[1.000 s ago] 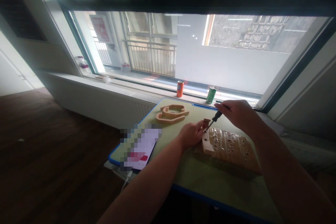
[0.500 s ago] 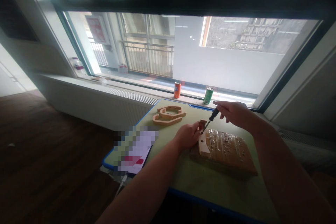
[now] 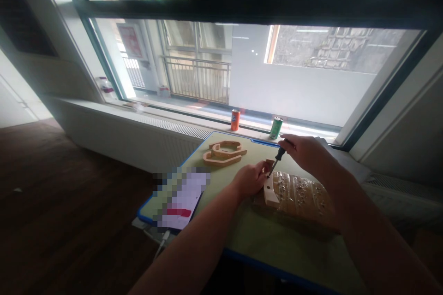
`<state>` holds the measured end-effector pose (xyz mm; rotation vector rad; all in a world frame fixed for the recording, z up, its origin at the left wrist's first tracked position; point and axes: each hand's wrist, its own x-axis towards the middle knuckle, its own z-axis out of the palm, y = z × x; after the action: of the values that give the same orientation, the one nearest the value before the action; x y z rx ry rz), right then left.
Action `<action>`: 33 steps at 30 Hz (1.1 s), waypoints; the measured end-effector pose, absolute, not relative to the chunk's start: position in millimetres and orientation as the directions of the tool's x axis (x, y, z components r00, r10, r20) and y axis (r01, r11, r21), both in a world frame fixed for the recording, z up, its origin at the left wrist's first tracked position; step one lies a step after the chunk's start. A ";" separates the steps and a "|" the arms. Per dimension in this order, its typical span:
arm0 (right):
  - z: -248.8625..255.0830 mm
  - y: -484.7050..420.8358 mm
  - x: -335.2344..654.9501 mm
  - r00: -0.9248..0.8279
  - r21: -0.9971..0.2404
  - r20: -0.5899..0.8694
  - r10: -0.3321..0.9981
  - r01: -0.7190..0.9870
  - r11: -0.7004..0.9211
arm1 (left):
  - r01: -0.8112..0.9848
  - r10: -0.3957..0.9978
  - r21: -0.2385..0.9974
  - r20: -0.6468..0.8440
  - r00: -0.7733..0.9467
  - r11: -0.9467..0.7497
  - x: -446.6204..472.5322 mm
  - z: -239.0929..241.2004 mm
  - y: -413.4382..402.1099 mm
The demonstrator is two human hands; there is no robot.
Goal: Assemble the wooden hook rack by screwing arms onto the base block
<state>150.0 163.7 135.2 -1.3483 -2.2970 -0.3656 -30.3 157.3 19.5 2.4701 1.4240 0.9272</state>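
Note:
My right hand [image 3: 294,145] is closed on the dark handle of a screwdriver [image 3: 279,154]. Its shaft slants down and left to a hole in a curved wooden piece [image 3: 271,195]. That pale piece lies along the left end of a brown block [image 3: 304,198] wrapped in clear tape, whose top is pitted with holes. Gripping the far part of the wooden piece is my left hand [image 3: 249,179], its fingers curled close to the screwdriver tip. Whether a screw sits under the tip is too small to make out.
Two bent wooden pieces [image 3: 223,160] lie at the back left of the green table [image 3: 221,207]. A tablet-like device [image 3: 185,203], partly blurred, rests at the left edge with a white cable. An orange can [image 3: 235,120] and a green can [image 3: 276,128] stand on the windowsill.
My right hand has shifted slightly on the screwdriver handle, and its fingers are more closed around it. The whole view has moved a little; the left hand keeps its grip.

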 end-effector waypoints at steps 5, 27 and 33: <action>138.0 160.7 153.8 -0.440 -0.013 0.459 0.772 0.865 0.501 | 0.741 0.826 0.404 0.431 0.362 -0.536 -30.0 20.8 155.8; 138.3 167.3 159.3 -0.440 -0.111 0.576 0.689 0.793 0.599 | 0.738 0.828 0.415 0.436 0.352 -0.532 -28.5 19.9 156.6; 135.5 166.2 156.0 -0.440 -0.067 0.605 0.664 0.802 0.593 | 0.717 0.825 0.435 0.434 0.363 -0.545 -29.1 21.8 155.4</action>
<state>156.0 166.2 135.5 -1.1575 -2.2318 -0.3073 -29.1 155.4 21.8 2.4472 1.3991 0.9340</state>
